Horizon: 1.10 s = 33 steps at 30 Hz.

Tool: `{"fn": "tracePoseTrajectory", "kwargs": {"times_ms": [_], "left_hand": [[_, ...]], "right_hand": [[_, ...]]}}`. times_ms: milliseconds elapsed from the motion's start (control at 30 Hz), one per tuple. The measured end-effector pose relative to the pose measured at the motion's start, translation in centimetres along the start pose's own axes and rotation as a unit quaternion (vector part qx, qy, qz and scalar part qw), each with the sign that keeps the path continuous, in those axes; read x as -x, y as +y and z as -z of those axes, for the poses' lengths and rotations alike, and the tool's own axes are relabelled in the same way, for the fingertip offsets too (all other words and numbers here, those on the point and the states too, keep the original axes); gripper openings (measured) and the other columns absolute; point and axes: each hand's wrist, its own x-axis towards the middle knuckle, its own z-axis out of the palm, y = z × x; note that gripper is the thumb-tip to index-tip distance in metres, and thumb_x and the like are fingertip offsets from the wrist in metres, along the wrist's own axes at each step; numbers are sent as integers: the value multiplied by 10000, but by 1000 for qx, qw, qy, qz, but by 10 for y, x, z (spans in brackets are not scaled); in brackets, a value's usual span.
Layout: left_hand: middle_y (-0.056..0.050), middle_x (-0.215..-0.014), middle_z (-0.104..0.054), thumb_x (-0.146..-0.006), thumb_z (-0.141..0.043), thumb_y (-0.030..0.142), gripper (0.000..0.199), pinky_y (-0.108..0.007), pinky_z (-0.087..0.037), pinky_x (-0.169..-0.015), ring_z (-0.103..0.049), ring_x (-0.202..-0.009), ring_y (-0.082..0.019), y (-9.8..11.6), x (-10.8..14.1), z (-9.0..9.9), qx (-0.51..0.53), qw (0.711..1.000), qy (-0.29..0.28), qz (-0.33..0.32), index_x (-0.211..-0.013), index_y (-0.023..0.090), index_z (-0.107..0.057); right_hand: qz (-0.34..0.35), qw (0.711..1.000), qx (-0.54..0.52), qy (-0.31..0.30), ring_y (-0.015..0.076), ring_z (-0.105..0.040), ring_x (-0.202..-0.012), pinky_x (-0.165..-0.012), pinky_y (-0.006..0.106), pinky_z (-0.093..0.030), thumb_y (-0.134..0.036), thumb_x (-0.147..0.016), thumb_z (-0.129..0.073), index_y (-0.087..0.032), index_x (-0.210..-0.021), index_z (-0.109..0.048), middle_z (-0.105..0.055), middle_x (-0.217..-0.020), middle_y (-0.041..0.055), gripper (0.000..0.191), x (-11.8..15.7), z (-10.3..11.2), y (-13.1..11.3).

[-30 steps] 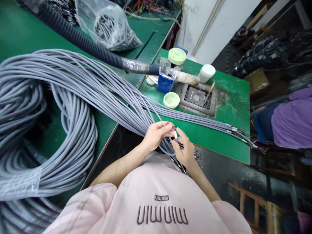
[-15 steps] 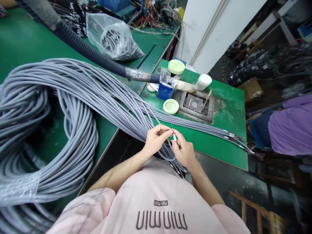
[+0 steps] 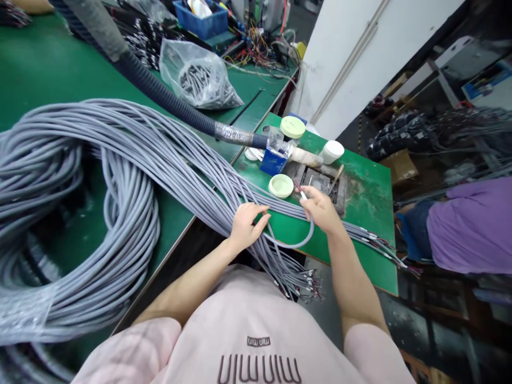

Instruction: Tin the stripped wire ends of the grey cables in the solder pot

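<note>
One gray cable (image 3: 294, 246), its coloured wires (image 3: 297, 186) bared, is held in our right hand's (image 3: 323, 212) closed grip near a pale green dish (image 3: 280, 185) on the table (image 3: 370, 186). Our left hand's (image 3: 245, 226) grip is open by the cable bundle (image 3: 168, 173); many ends (image 3: 312, 285) are already stripped, others hidden.

The cables (image 3: 132, 122) at left are grey; the wires (image 3: 297, 186) right of centre, dark red. The table (image 3: 32, 58) at upper left is green; the bench (image 3: 370, 186) at centre right, green blotched brown. The hose (image 3: 160, 96) at upper left is dark blue; the shirt (image 3: 256, 314) at bottom centre, pink with dark looping lines.
</note>
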Motion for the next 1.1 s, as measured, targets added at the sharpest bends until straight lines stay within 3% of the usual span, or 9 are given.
{"fn": "tracePoseTrajectory", "kwargs": {"times_ms": [167, 467, 867, 1100], "left_hand": [[-18, -833, -725, -836, -615, 198, 116, -375, -446, -923, -656, -793, -158, -12, 9, -8, -69, 995, 9, -65, -951, 194, -633], [11, -753, -709, -851, -568, 197, 102, -364, -441, -921, -649, -725, -132, -14, 10, -8, -78, 995, 3, -68, -926, 214, -634], [21, -716, -687, -842, -572, 182, 107, -361, -442, -911, -643, -694, -122, -16, 11, -9, -71, 994, 14, -80, -929, 215, -624], [-11, -809, -721, -817, -631, 212, 145, -391, -443, -941, -665, -778, -151, -15, 11, -6, -48, 996, 15, -78, -961, 203, -620]], "right_hand": [[-27, 999, -36, -27, 75, -349, -322, -374, 196, -263, -224, -758, -531, -127, -1116, -581, -454, -362, -93, 375, -34, 6, 4], [-61, 995, -54, -62, 76, -340, -272, -315, 184, -223, -205, -723, -556, -139, -1047, -596, -442, -337, -95, 333, -67, -3, 22], [-71, 995, -26, -61, 80, -350, -282, -324, 185, -233, -215, -713, -564, -131, -1027, -605, -451, -331, -91, 328, -69, -5, 19], [-44, 999, -17, 27, 78, -321, -275, -307, 191, -224, -203, -719, -550, -141, -1120, -603, -437, -340, -91, 409, -51, 31, 4]]}}
